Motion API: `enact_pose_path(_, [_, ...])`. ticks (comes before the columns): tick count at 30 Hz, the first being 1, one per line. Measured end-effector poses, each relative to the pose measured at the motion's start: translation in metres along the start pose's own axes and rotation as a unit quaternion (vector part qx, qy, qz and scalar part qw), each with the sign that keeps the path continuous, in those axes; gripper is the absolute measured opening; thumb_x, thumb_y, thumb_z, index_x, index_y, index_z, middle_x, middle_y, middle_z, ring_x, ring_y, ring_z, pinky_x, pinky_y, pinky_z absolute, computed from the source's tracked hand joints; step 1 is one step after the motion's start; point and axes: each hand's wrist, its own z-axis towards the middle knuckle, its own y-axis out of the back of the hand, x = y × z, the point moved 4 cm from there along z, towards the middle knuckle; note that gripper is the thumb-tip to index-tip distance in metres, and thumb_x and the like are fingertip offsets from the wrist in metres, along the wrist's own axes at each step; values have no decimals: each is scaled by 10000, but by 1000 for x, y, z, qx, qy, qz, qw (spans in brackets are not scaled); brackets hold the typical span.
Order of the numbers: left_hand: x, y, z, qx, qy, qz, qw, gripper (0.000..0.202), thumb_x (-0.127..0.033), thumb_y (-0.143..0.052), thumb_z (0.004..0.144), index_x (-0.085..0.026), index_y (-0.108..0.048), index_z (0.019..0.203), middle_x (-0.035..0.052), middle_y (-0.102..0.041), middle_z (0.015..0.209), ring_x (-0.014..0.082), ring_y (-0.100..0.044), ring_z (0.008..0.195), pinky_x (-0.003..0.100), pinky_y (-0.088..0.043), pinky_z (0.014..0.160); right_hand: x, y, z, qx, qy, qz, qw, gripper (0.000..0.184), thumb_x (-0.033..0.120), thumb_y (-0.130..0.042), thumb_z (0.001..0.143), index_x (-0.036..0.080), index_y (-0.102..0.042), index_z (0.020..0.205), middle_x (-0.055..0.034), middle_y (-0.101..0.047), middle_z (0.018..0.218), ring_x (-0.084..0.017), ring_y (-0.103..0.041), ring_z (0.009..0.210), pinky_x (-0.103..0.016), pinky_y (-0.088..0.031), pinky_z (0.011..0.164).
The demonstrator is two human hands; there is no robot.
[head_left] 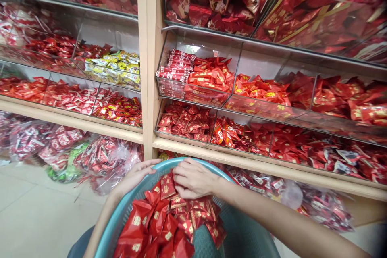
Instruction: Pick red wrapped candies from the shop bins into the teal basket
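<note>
A teal plastic basket (pixel 121 217) sits low in front of me, holding a heap of red sweet packets (pixel 169 221) with gold print. My left hand (pixel 137 175) rests on the basket's far rim, fingers laid out along the edge. My right hand (pixel 193 179) is curled over the top of the heap, its fingertips pinched on one red packet (pixel 167 185) that stands up at the pile's far end.
Wooden shelving (pixel 145 60) faces me, with clear plastic bins (pixel 193 88) full of red wrapped sweets; one bin holds yellow packets (pixel 116 64). Bulging clear bags of sweets (pixel 99 157) lie on the tiled floor (pixel 36 213) beneath the shelves, left and right.
</note>
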Motion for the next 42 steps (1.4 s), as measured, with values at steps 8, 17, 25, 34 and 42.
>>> enact_pose_path(8, [1,-1,2,13,18,-1,1000,444,-305,-601,666,-196,-614,1097,35,-636,1156,255,-572,1052,343,-394,947,-82,32,35,-92,-184,-84,975,236,273,-350,921,168,-558,889,-57,-560,915,-169,-421,846,-308,-285,724])
enact_pose_path(17, [-8,-2,-3,-20,20,1,1000,366,-275,-612,624,-235,-680,982,1,-671,1092,268,-565,1061,309,-425,904,-115,7,80,-31,-162,-191,968,143,230,-410,899,168,-532,859,-56,-521,896,-197,-409,844,-327,-286,704])
enact_pose_path(25, [0,-2,-1,9,33,-19,999,463,-273,-590,661,-166,-599,1111,44,-667,1091,260,-600,999,346,-421,903,-120,9,86,-34,-154,-203,967,123,181,-421,889,168,-532,837,-68,-514,893,-209,-408,861,-341,-289,722])
enact_pose_path(34, [-3,-2,-2,7,26,-18,999,420,-268,-598,671,-189,-629,1082,19,-680,1072,260,-603,988,312,-434,874,-136,27,76,-169,-282,-142,934,210,218,-332,926,165,-535,915,-82,-539,954,-202,-410,871,-331,-292,748])
enact_pose_path(42, [-2,2,-2,-6,23,-2,1000,470,-333,-642,635,-193,-632,1083,59,-653,1123,264,-580,1036,331,-426,912,-86,53,12,-272,-316,-37,908,160,238,-414,893,171,-550,943,-86,-546,965,-191,-458,927,-340,-315,794])
